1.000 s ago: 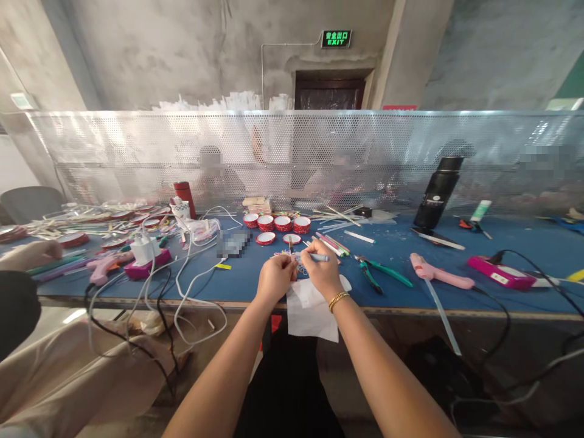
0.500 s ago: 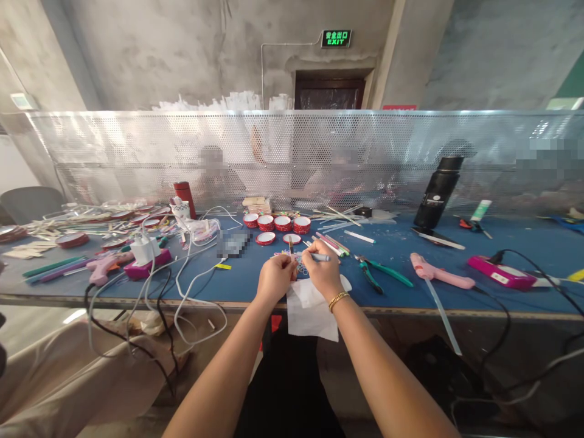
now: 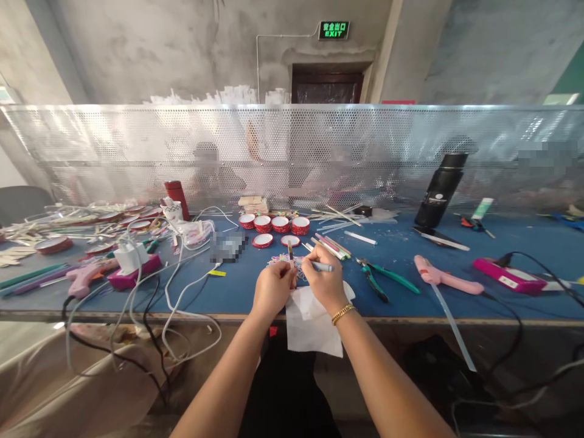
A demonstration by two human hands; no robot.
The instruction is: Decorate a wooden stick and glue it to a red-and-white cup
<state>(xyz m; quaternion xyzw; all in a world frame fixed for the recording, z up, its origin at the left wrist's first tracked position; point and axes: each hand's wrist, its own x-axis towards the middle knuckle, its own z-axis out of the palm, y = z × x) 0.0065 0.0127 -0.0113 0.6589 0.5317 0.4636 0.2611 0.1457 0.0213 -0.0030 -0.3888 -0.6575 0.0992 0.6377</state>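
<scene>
My left hand (image 3: 274,287) is closed, pinching a small flat stick (image 3: 290,250) upright; its upper part looks brown and dark. In my right hand (image 3: 327,283) a grey marker (image 3: 323,267) lies between the fingers, its tip pointing left at the stick. Just behind both hands is a pile of small pastel pieces (image 3: 277,260), too small to name. A white sheet (image 3: 314,331) lies under my right wrist and hangs over the table edge. Several coloured markers (image 3: 335,246) lie beyond my right hand.
Stacks of red-rimmed white discs (image 3: 300,225) stand behind the hands. Green-handled pliers (image 3: 395,278), a pink glue gun (image 3: 449,277), a purple power strip (image 3: 508,275) and a black bottle (image 3: 440,191) are on the right. White cables (image 3: 176,304) run along the left, near a red bottle (image 3: 176,198).
The view has shifted slightly, with things on the left and right sliding outward. My hands keep the stick and the marker in nearly the same pose.
</scene>
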